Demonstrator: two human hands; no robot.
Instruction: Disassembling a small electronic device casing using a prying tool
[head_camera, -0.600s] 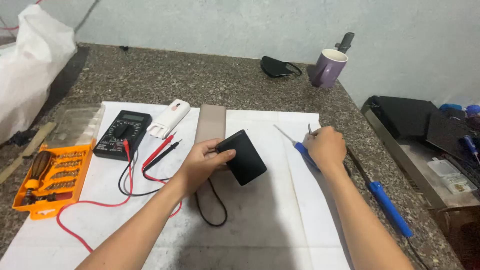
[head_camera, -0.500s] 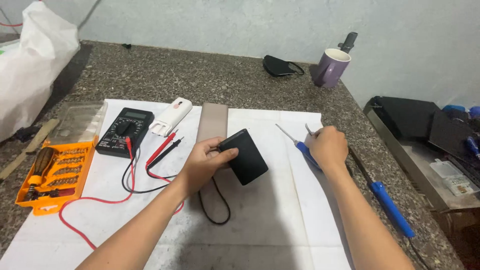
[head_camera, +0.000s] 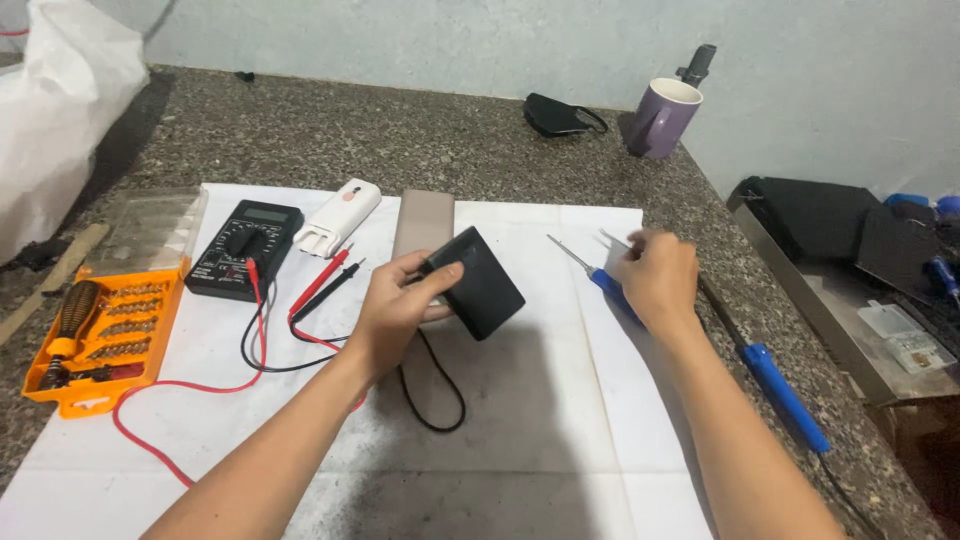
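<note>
Your left hand (head_camera: 395, 310) has its fingers (head_camera: 440, 277) closed on a black box (head_camera: 482, 283), lifted and tilted above the white paper (head_camera: 520, 440) on the desk (head_camera: 400, 130). Your right hand (head_camera: 660, 278), fingers curled, rests on a blue-handled screwdriver (head_camera: 600, 280); the grip cannot be told. Beyond your left fingers lie a tan case (head_camera: 422, 215) and a multimeter (head_camera: 243, 247).

We see a flat black rectangular case (head_camera: 482, 283) tilted in our left hand (head_camera: 392, 312), thumb across its near corner. A thin blue-handled screwdriver (head_camera: 598, 279) lies on the white paper just under our right hand (head_camera: 660, 278), tip pointing away-left.
</note>
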